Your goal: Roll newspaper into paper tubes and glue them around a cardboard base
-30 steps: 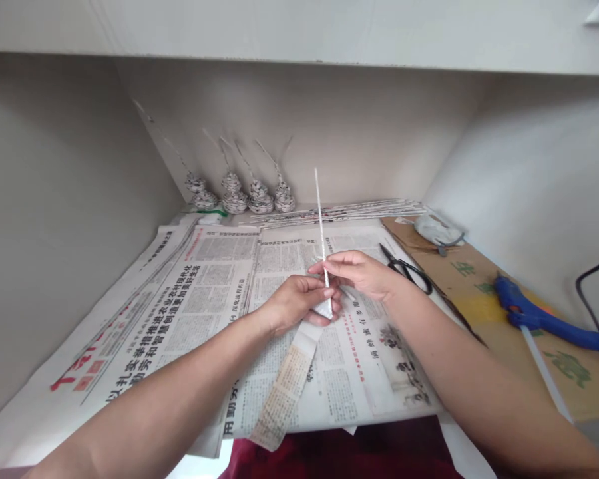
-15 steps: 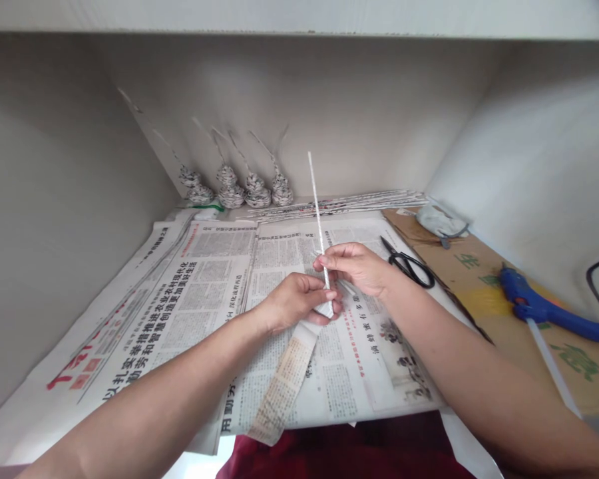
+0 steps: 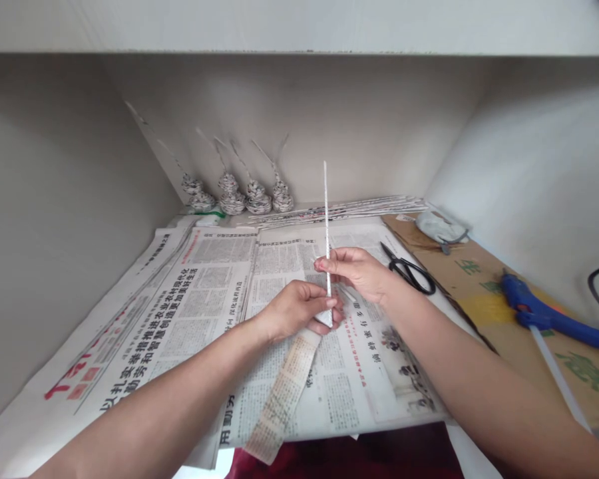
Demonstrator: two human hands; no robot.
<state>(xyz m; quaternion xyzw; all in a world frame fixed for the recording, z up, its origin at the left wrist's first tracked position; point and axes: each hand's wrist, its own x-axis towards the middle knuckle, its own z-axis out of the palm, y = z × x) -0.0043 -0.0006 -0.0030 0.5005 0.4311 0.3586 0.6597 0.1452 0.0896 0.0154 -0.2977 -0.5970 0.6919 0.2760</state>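
the tube (image 3: 326, 206), finger-pinched low by the left hand (image 3: 297, 307) and higher by the right hand (image 3: 357, 273), has been tipped nearly upright above the newspaper (image 3: 214, 249), its strip (image 3: 283, 402) apparently only partly rolled.

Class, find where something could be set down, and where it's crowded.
Free: newspaper left of the left hand, in front of the woven pieces; cardboard between scissors and glue gun. Crowded: around the right hand and the paper roll it pinches, and the back, lined with paper sticks.
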